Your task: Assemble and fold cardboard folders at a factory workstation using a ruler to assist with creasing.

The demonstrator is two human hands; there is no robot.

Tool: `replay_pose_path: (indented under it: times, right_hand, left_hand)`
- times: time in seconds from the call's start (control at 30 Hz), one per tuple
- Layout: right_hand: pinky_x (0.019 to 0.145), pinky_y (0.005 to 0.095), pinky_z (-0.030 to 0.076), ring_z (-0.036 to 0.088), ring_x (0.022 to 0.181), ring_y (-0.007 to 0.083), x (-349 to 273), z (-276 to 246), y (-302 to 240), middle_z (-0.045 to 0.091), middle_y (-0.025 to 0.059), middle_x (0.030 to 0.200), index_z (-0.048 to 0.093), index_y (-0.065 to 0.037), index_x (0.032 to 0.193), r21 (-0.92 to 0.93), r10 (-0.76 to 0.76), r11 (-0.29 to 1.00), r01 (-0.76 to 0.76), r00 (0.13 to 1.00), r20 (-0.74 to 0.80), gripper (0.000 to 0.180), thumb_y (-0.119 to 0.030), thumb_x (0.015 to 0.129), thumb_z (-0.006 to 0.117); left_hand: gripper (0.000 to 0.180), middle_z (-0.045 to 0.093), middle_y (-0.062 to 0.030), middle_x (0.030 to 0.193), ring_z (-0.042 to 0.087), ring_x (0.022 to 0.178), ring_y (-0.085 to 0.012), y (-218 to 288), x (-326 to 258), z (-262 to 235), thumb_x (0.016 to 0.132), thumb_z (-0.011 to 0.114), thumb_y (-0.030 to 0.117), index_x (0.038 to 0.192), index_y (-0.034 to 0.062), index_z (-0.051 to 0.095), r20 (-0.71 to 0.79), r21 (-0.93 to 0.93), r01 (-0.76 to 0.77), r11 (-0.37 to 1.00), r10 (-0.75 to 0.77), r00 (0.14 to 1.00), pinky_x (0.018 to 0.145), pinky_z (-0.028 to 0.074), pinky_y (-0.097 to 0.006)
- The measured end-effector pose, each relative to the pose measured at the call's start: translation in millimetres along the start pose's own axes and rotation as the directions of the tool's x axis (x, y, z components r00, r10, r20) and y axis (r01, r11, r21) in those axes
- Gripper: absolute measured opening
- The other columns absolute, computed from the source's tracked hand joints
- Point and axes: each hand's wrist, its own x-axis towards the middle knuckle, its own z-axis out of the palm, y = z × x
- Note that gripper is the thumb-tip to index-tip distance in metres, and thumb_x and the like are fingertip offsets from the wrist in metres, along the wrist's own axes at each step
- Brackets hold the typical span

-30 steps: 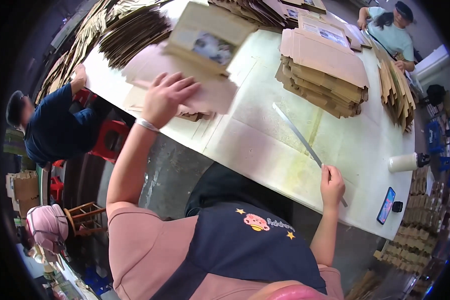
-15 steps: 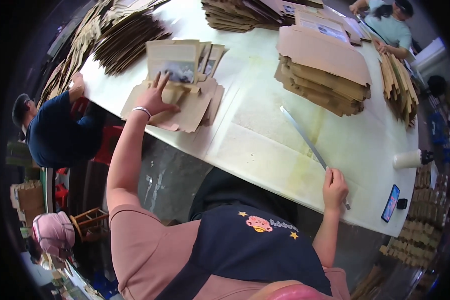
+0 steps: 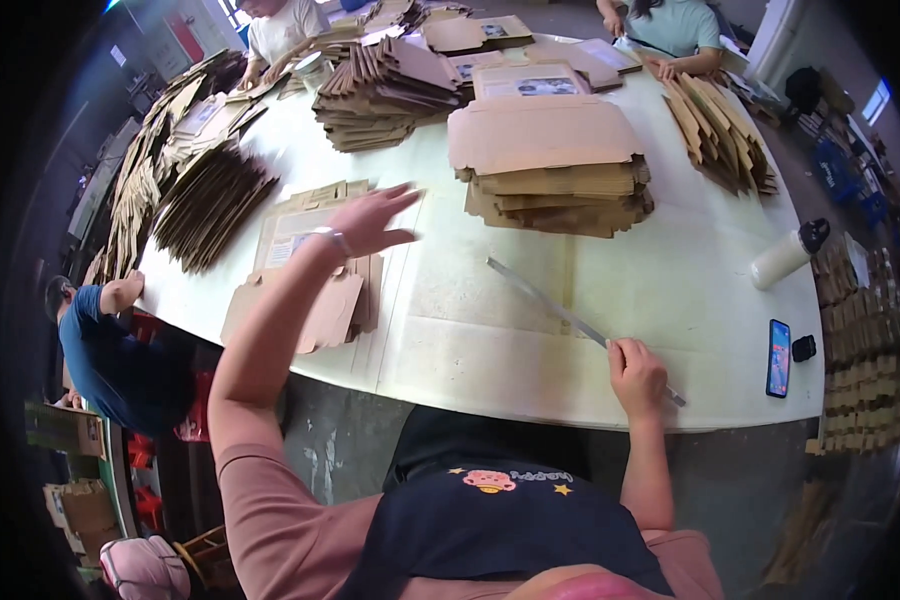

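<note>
My left hand [image 3: 370, 222] is raised over the table with its fingers stretched out and nothing in them. Below and behind that wrist lies a small pile of folded brown cardboard boxes [image 3: 320, 312], partly hidden by my forearm. In my right hand [image 3: 637, 378], near the table's front edge, is a long thin metal ruler-like strip [image 3: 540, 296]. Its far end slants away to the left across the tabletop, and a short end sticks out beyond my fist. Ahead of the strip stands a tall stack of flat brown cardboard pieces [image 3: 545, 135].
The white table [image 3: 450, 330] also bears leaning cardboard stacks [image 3: 210, 205] at left and a fanned pile [image 3: 715, 130] at far right. A white bottle [image 3: 785, 260] and a phone [image 3: 778, 358] are near the right edge. Several people work around the table, one seated person [image 3: 130, 345] at left.
My left hand has lifted off the cardboard boxes and moved right. My right hand still grips the metal strip. The view has tilted up, showing more of the table's far side.
</note>
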Motion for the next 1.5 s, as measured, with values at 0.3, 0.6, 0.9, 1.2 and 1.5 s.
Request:
replay_pose_path:
  times: [0.3,0.6,0.9,1.2,1.5]
  right_hand:
    - [0.062,0.0473,0.052,0.067,0.072,0.038,-3,-1,1,0.07,0.013,0.086,0.07,-0.01,0.091,0.004,0.011,1.0,-0.011,1.0,0.015,0.021,-0.03,0.099,0.068]
    - [0.064,0.047,0.054,0.069,0.078,0.0367,-6,4,8,0.071,0.0116,0.087,0.07,-0.012,0.096,0.031,0.055,0.998,-0.054,0.998,-0.018,0.019,-0.03,0.101,0.065]
    - [0.067,0.0414,0.054,0.071,0.082,0.0315,-2,10,6,0.073,0.0082,0.096,0.072,-0.011,0.104,-0.041,0.181,0.982,-0.186,0.979,-0.098,0.02,-0.029,0.104,0.063]
    - [0.07,0.0336,0.052,0.067,0.078,0.0236,-1,-21,23,0.071,0.0102,0.092,0.072,-0.006,0.107,0.14,0.198,0.968,-0.209,0.976,0.092,0.017,-0.022,0.101,0.069]
    - [0.069,0.0301,0.049,0.064,0.074,0.0182,11,-150,71,0.068,0.0089,0.081,0.075,-0.001,0.093,-0.029,0.122,0.992,-0.125,0.855,0.504,0.013,-0.014,0.091,0.078]
  left_hand:
    - [0.076,0.047,-0.0132,0.16,0.047,0.144,-0.035,130,150,5,0.095,0.068,0.046,0.161,0.022,0.039,-0.613,-0.003,-0.101,0.995,0.078,0.786,0.12,0.037,-0.048]
    - [0.044,0.073,-0.0032,0.122,0.067,0.087,-0.0229,170,5,1,0.086,0.066,0.013,0.129,0.0186,0.068,-0.436,0.208,-0.318,0.925,0.379,0.816,0.078,0.056,-0.038]
    - [0.059,0.065,-0.0014,0.139,0.059,0.088,-0.0154,182,-192,137,0.081,0.071,0.023,0.139,0.013,0.065,-0.277,0.159,-0.507,0.847,0.532,0.801,0.082,0.052,-0.032]
    - [0.051,0.046,-0.0113,0.158,0.045,0.142,-0.0376,144,-115,139,0.096,0.065,0.05,0.137,0.02,0.064,-0.314,-0.115,-0.39,0.914,0.339,0.887,0.119,0.035,-0.056]
    - [0.07,0.031,-0.0059,0.17,0.021,0.159,-0.0359,133,-61,151,0.097,0.049,0.071,0.158,0.038,0.044,-0.197,-0.023,-0.231,0.973,0.222,0.955,0.127,0.009,-0.061]
